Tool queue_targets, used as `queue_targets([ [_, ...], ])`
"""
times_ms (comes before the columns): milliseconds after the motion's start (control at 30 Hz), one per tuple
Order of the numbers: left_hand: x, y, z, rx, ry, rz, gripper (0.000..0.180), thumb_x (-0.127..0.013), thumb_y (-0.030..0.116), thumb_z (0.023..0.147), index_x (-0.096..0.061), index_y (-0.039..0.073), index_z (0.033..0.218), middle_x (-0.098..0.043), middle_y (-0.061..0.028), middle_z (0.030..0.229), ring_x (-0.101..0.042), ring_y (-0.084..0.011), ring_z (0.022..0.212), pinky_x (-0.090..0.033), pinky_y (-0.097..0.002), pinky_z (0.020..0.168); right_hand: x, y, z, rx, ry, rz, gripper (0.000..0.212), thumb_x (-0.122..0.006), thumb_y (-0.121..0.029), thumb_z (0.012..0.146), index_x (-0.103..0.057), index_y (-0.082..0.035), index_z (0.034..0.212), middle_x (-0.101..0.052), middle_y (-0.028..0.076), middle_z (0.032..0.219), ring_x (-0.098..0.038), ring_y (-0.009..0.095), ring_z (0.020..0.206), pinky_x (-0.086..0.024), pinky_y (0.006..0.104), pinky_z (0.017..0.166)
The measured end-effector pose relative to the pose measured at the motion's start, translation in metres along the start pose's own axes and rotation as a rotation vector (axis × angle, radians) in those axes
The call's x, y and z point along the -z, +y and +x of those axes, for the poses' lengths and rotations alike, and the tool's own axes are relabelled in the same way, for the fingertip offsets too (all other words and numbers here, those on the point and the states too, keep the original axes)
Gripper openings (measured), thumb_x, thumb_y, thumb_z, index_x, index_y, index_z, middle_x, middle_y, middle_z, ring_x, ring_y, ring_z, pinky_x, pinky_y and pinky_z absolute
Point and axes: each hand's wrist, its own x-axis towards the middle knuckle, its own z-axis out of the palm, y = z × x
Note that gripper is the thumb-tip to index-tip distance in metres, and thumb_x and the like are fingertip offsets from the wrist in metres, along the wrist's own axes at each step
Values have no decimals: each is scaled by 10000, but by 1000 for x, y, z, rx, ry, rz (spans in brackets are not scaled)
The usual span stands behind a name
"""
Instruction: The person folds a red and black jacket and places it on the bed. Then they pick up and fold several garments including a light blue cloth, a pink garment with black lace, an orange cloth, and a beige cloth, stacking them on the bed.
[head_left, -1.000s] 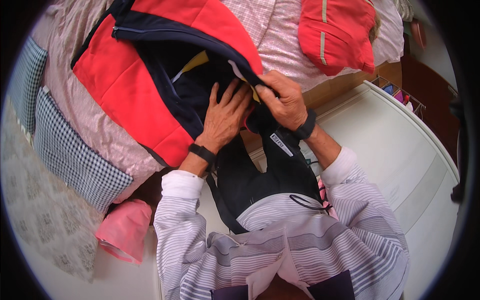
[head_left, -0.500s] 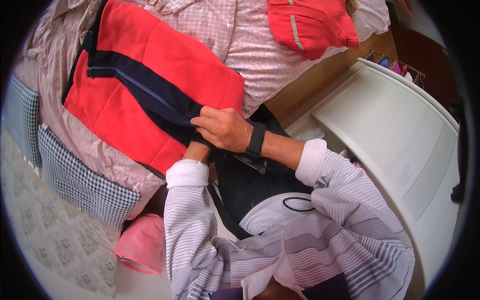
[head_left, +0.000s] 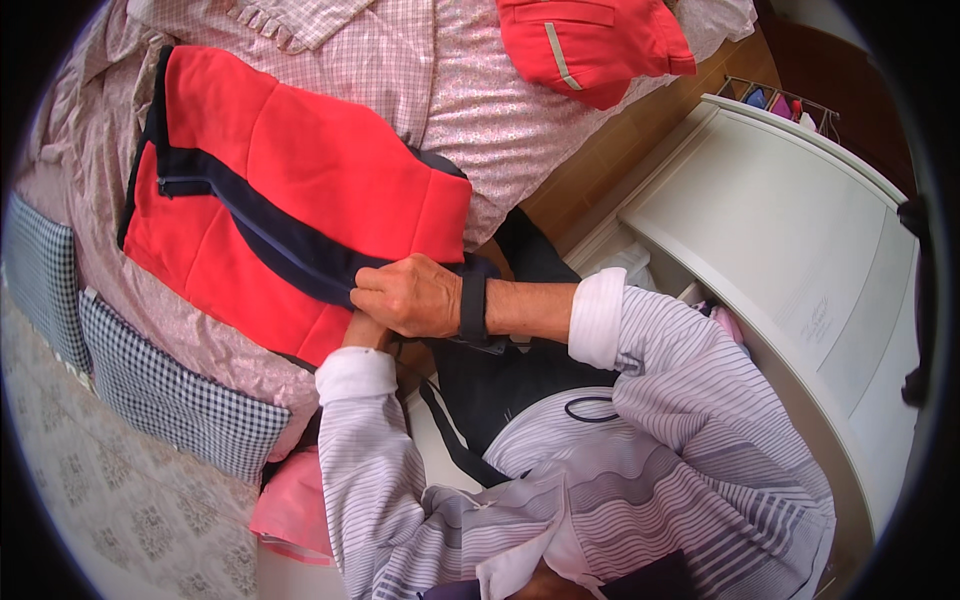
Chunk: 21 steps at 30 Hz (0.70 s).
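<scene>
A red zip-up jacket (head_left: 330,160) with a navy front band lies spread on the bed. Its zip runs along the dark band from the far left toward my hands. My right hand (head_left: 410,295), a black band on its wrist, is closed with fingertips pinching the near end of the navy band. Beneath it, the wrist of my left hand (head_left: 367,330) shows at the jacket's near edge. The fingers of that left hand are hidden behind my right hand and the cloth.
The bed has a pink patterned sheet (head_left: 500,110); another red garment (head_left: 590,45) lies at its far side. Checked cushions (head_left: 185,385) line the left. A pink bag (head_left: 295,505) sits at lower left. On the right stands a white cabinet (head_left: 770,220) with an open drawer.
My right hand has shifted left and slightly nearer along the jacket's front, still pinching the band. The whole view has also turned a little, and the jacket sits lower in it.
</scene>
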Motion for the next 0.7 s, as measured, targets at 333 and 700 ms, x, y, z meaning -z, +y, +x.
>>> queue_targets([
  [333, 8, -2, -2, -24, 52, 28, 232, -573, 173, 887, -617, 66, 1087, -618, -118, 1128, -588, -288, 1084, -447, -455, 954, 8, -11, 8, 87, 64, -52, 99, -638, -112, 741, -568, -71, 798, -530, 78, 820, -634, 232, 666, -524, 358, 522],
  [700, 48, -3, -12, -83, 231, -103, 220, -614, 128, 853, -639, 35, 1051, -625, -143, 1111, -604, -314, 1070, -453, -479, 953, 29, 0, 12, -105, 180, 174, 197, -683, -3, 831, -671, -13, 1027, -593, 113, 816, -635, 276, 679, -514, 349, 583],
])
